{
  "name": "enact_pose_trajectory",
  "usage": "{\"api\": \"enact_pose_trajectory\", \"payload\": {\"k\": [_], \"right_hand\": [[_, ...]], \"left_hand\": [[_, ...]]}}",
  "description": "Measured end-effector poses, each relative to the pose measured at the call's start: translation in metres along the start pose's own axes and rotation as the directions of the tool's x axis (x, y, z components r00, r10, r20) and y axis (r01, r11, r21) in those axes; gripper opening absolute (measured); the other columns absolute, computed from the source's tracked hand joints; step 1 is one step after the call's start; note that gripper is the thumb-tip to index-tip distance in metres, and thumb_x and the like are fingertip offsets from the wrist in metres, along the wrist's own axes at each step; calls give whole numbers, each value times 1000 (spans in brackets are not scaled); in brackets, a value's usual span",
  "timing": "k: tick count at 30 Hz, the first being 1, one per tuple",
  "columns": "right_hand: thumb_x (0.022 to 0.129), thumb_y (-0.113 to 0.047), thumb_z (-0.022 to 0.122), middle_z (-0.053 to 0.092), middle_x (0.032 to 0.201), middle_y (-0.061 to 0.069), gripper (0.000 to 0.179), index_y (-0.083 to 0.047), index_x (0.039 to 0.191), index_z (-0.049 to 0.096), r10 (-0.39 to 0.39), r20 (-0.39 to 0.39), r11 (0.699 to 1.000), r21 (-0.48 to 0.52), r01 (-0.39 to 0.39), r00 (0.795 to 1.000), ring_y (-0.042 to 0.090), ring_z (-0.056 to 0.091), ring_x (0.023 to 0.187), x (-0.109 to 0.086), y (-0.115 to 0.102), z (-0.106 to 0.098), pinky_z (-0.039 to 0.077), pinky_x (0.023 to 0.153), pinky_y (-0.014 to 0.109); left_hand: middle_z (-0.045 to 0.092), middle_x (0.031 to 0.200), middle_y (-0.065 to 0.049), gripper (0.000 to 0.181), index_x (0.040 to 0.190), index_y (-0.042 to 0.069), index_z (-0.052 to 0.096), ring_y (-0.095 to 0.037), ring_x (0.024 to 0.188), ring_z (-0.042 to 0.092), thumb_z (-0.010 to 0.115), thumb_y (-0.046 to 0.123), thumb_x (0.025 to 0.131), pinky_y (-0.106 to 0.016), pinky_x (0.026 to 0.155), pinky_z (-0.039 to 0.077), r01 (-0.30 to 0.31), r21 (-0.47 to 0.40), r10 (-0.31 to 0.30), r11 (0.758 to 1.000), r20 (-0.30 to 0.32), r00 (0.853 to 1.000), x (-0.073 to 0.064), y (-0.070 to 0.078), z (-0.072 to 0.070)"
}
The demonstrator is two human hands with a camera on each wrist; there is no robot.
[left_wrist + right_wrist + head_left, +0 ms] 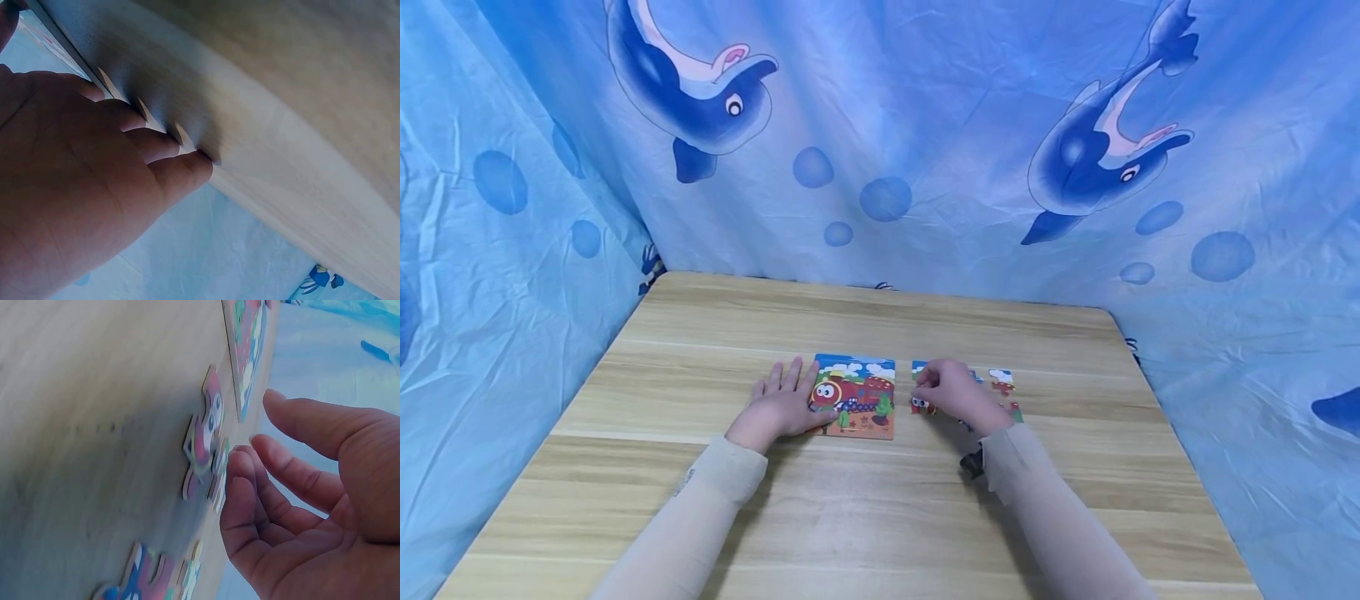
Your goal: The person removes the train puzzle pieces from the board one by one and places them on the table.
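Observation:
A square picture puzzle (868,396) with a red cartoon train lies flat on the wooden table. My left hand (775,408) rests at its left side with fingers spread, the thumb over the picture's lower left part. To the right of the picture, my right hand (955,392) hovers over loose jigsaw pieces, fingers bent and thumb apart from them. In the right wrist view nothing shows between thumb and fingers (240,506). Close by the fingertips lies a jigsaw piece (203,440) with the train's eyes. The right hand partly hides other pieces in the head view.
Further right lie more jigsaw pieces (1002,379), one with a cloud. The wooden table (850,517) extends around the puzzle. Blue dolphin-print fabric (925,150) hangs behind and beside it. Something black (972,463) sits at the right wrist.

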State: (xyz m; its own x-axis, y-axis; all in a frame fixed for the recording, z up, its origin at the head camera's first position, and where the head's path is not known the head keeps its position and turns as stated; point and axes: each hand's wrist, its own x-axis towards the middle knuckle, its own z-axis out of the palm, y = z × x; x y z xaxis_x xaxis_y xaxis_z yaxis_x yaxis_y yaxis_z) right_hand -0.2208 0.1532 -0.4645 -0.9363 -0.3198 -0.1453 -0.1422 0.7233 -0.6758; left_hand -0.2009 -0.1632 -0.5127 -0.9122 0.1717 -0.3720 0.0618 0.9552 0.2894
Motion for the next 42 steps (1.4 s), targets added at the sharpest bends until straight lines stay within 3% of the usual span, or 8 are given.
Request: {"api": "enact_pose_trajectory", "payload": {"k": [8, 16, 24, 33, 39, 42], "right_hand": [[93, -20, 78, 66, 90, 0, 15, -9, 103, 73, -36, 70, 997, 67, 31, 997, 19, 62, 76, -2, -14, 14, 54, 66, 34], [86, -32, 85, 65, 102, -3, 36, -13, 114, 74, -100, 122, 994, -28, 104, 988, 16, 59, 89, -6, -28, 31, 52, 78, 35], [78, -37, 90, 53, 120, 4, 62, -10, 130, 69, -82, 164, 984, -144, 106, 983, 19, 51, 102, -13, -39, 42, 47, 95, 40], [77, -34, 92, 52, 119, 6, 63, -10, 131, 68, -84, 148, 976, -190, 111, 985, 20, 51, 103, -11, -42, 46, 48, 94, 41], [78, -33, 92, 52, 120, 5, 62, -11, 130, 68, -76, 150, 975, -197, 105, 986, 19, 51, 104, -11, -42, 47, 48, 94, 40], [78, -33, 92, 52, 120, 5, 61, -12, 130, 68, -77, 148, 977, -186, 105, 986, 19, 51, 104, -11, -42, 46, 48, 94, 39]], "left_hand": [[-12, 168, -14, 115, 164, 23, -5, -44, 149, -16, 46, 87, 84, -68, 114, -3, 6, 15, -6, 1000, 5, 1000, 2, -2, 1], [-12, 168, -13, 113, 164, 23, -5, -44, 149, -14, 41, 88, 84, -68, 114, -3, -1, 33, 1, 999, -1, 1000, 2, -1, 1], [-13, 168, -13, 115, 164, 22, -6, -44, 149, -16, 44, 87, 84, -70, 112, -4, 1, 21, -1, 1000, 2, 1000, 1, 1, 0], [-11, 168, -16, 115, 164, 19, -3, -45, 149, -15, 46, 86, 85, -70, 112, -6, -8, -12, 7, 1000, -6, 1000, -2, 4, -3], [-5, 168, -20, 116, 165, 15, 4, -51, 148, -9, 49, 85, 84, -74, 110, -1, -14, -2, 14, 1000, -22, 1000, -14, 18, -13], [-7, 168, -17, 116, 165, 17, 5, -51, 148, -9, 49, 86, 83, -76, 109, 0, -12, 16, 13, 1000, -37, 999, -10, 24, -9]]}}
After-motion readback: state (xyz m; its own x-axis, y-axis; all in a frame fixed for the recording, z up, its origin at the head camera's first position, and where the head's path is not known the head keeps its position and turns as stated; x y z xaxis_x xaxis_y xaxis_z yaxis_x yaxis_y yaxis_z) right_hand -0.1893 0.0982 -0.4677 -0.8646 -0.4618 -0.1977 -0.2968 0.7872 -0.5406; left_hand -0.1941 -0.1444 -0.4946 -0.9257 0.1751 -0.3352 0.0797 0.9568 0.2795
